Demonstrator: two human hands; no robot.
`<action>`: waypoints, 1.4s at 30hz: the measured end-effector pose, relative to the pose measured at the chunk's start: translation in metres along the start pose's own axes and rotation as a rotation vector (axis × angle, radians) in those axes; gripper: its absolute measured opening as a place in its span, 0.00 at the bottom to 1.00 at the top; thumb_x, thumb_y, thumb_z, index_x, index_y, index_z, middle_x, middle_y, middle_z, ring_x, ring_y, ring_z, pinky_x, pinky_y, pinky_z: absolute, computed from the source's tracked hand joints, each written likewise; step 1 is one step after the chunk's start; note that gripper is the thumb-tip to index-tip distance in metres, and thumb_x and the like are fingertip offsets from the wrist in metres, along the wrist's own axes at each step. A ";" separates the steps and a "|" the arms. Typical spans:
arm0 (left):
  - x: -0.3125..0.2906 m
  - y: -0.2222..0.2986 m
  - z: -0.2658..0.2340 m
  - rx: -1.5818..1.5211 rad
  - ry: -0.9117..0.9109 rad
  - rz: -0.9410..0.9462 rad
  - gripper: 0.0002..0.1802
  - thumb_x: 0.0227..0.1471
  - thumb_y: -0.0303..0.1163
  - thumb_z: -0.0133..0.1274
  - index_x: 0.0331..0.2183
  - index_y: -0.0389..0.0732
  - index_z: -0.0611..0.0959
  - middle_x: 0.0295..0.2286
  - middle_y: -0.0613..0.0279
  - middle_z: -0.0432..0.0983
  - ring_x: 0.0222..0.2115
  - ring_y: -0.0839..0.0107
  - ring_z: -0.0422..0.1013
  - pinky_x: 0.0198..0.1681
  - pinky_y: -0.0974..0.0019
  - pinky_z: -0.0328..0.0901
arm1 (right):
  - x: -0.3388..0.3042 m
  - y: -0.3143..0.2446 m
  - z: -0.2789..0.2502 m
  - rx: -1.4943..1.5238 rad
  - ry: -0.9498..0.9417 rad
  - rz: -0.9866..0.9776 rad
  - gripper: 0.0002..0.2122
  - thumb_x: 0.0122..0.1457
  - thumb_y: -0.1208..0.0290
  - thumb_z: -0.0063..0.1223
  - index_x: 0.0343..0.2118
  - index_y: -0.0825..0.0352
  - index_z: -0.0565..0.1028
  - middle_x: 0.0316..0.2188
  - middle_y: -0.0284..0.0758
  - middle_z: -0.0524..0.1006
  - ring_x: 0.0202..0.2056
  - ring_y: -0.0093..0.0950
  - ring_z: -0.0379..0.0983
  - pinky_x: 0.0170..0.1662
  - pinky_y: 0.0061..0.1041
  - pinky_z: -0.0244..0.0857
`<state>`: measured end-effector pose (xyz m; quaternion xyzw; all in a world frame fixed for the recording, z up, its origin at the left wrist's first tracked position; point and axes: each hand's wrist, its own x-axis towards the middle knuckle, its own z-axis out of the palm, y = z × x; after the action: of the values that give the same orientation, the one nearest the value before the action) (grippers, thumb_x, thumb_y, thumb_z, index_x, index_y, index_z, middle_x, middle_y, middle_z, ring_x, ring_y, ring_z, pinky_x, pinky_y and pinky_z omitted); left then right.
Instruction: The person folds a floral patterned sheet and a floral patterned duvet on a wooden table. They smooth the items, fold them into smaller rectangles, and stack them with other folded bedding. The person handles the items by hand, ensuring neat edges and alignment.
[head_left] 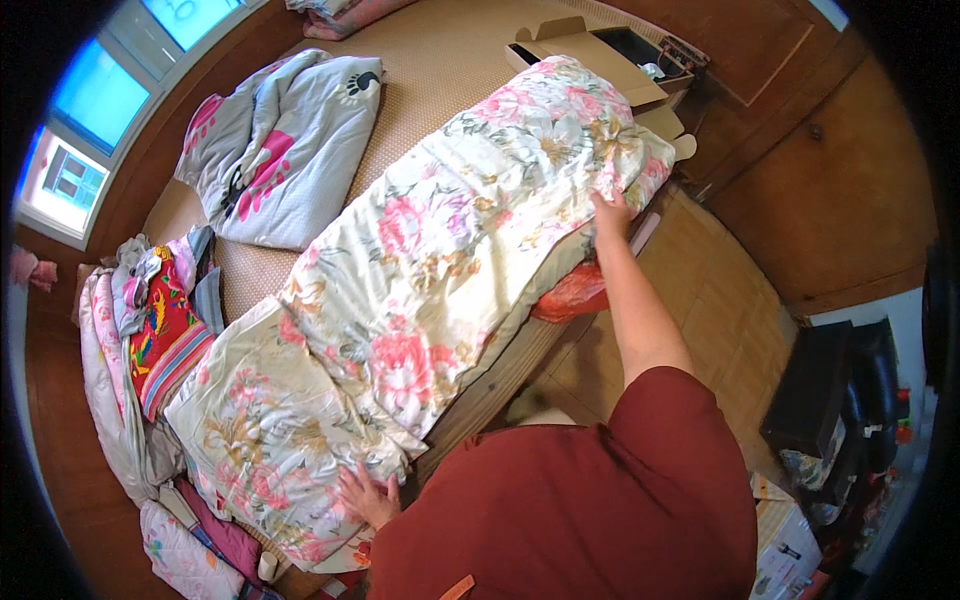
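— Where is that floral quilt lying?

— On the bed's tan mat, in a long strip running from beside the heaped cloth up to the open cardboard box.

— And the person's hands?

— The left hand rests on the near end, fingers spread over the flowers. The right hand reaches out to the quilt's side edge, near the far end, fingers bent on the fabric.

— Pinching it?

— I can't tell from here; its fingertips are too hard to make out.

— What's around it?

— A grey paw-print quilt beyond, and something red under the near edge.
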<state>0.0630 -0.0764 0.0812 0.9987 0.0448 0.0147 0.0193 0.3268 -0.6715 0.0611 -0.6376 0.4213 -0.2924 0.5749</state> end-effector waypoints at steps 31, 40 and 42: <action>0.059 0.046 -0.007 -0.237 -0.485 -0.233 0.27 0.36 0.39 0.54 0.39 0.33 0.76 0.41 0.39 0.66 0.43 0.49 0.63 0.47 0.58 0.58 | 0.188 0.062 -0.042 0.268 0.072 0.226 0.15 0.45 0.73 0.57 0.36 0.72 0.72 0.34 0.35 0.74 0.34 0.27 0.70 0.37 0.24 0.62; 0.060 0.067 0.024 -0.400 -0.545 -0.286 0.26 0.39 0.37 0.56 0.41 0.32 0.74 0.39 0.46 0.69 0.36 0.58 0.69 0.40 0.63 0.63 | 0.194 -0.012 -0.039 0.443 0.149 -0.144 0.12 0.45 0.73 0.52 0.33 0.74 0.72 0.32 0.38 0.74 0.32 0.30 0.70 0.37 0.24 0.62; 0.069 0.084 0.012 -0.474 -0.645 -0.325 0.25 0.41 0.36 0.56 0.41 0.33 0.74 0.36 0.49 0.71 0.33 0.63 0.69 0.37 0.66 0.64 | 0.213 0.058 -0.060 0.132 0.340 -0.148 0.13 0.45 0.71 0.53 0.33 0.75 0.72 0.32 0.40 0.74 0.33 0.31 0.71 0.37 0.26 0.63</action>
<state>0.1393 -0.1547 0.0746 0.9000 0.1884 -0.2916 0.2634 0.3652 -0.8860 -0.0096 -0.5692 0.4443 -0.4642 0.5131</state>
